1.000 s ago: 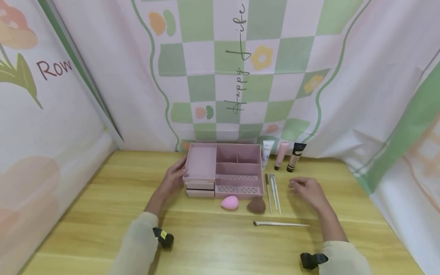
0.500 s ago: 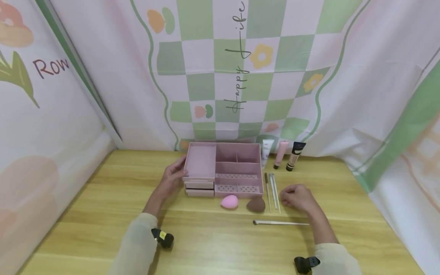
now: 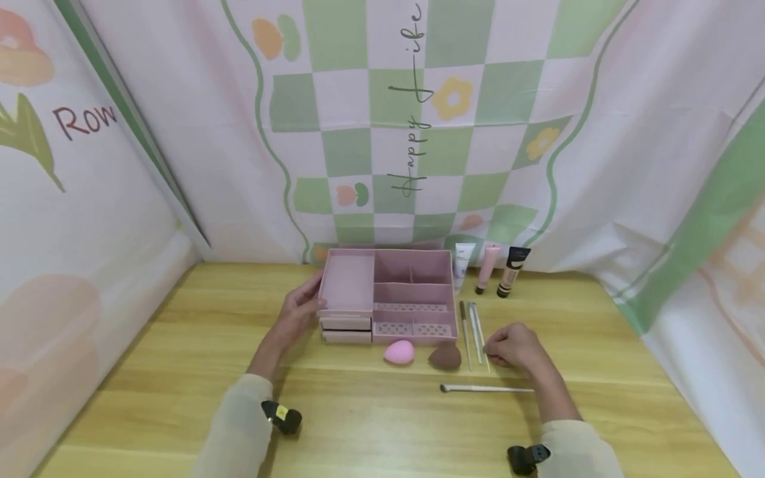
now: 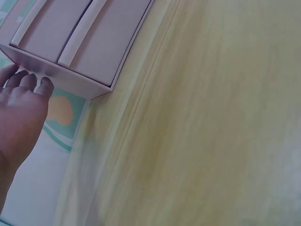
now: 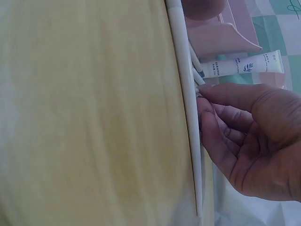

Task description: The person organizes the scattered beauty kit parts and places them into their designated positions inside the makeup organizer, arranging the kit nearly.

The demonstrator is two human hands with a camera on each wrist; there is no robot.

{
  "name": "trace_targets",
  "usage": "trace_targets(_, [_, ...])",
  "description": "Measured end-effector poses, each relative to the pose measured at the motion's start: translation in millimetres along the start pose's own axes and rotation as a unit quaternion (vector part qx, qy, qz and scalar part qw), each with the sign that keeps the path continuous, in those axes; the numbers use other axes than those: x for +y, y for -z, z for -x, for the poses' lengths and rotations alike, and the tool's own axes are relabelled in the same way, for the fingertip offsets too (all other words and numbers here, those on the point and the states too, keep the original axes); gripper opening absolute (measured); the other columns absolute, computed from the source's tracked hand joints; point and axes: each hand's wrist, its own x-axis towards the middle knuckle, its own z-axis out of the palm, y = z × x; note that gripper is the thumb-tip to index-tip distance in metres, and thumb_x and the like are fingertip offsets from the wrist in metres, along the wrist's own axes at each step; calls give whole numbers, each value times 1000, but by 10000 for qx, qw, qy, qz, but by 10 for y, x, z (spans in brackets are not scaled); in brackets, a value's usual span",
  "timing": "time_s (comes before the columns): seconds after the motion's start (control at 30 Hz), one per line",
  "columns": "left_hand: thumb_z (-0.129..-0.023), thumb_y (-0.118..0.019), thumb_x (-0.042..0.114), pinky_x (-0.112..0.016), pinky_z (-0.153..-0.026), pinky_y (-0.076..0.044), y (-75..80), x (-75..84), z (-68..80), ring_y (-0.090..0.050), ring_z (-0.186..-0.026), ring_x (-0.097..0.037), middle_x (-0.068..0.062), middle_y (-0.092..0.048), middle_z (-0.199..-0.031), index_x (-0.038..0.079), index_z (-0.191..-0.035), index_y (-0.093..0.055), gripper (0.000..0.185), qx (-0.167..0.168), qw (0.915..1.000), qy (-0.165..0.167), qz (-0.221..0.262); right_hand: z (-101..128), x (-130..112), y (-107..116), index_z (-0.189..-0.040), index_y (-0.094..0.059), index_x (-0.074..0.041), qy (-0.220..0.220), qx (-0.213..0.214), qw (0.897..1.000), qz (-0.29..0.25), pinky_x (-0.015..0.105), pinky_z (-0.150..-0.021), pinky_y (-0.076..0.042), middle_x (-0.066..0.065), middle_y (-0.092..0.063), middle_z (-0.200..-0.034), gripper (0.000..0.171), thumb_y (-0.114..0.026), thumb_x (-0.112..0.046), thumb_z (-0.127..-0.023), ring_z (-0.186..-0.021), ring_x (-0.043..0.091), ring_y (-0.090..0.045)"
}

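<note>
A pink desk organizer (image 3: 349, 282) with two drawers and several compartments stands at the middle of the table. My left hand (image 3: 295, 312) rests on its left side wall, fingers loosely extended; in the left wrist view that hand (image 4: 21, 113) touches the wall beside the drawer fronts. To the right of the organizer, slim makeup brushes (image 3: 466, 335) lie side by side. My right hand (image 3: 516, 346) pinches the near end of the rightmost brush (image 3: 480, 328) between thumb and forefinger; the fingertips partly hide that end. Another brush (image 3: 484, 389) lies crosswise just in front of this hand.
A pink makeup sponge (image 3: 399, 352) and a brown one (image 3: 445, 356) sit before the organizer. Behind the brushes stand a white tube (image 3: 462, 265), a pink tube (image 3: 488, 269) and a black-capped tube (image 3: 512, 272). A patterned curtain (image 3: 340, 153) hangs along the table's back.
My right hand has moved left and toward me, down to the brushes, and its thumb and forefinger have closed at the rightmost brush's end. The left hand has stayed on the organizer.
</note>
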Motion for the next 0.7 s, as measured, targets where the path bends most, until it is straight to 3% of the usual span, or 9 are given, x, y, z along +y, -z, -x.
trace_targets(0.2, [-90, -48, -8, -27, -121, -23, -4, 1, 8, -10, -154, -29, -12, -9, -165, 1, -154, -16, 72, -7, 10000, 7, 23, -23, -29, -20, -92, -71, 6, -230, 1, 9997, 35, 24, -59, -54, 7, -69, -73, 15, -65, -5, -84, -64, 12, -60])
trace_targets(0.4, [-89, -47, -8, -36, -124, -16, -22, 4, -7, -9, -154, -30, -13, -8, -165, 1, -154, -15, 73, 10, 10000, 33, -16, -12, -104, -41, -77, -71, 2, -200, 158, 9989, 393, 23, -50, -46, 3, -62, -59, 8, -65, -5, -76, -53, 11, -51])
trace_targets(0.7, [-88, -48, -9, -35, -124, -16, -15, 18, 0, -10, -154, -29, -11, -9, -166, 2, -154, -17, 73, 26, 9999, 90, -66, -7, -207, -67, -66, -67, -2, -212, 284, 9932, 1105, 21, -44, -40, 4, -60, -57, 13, -71, -12, -73, -49, 10, -45])
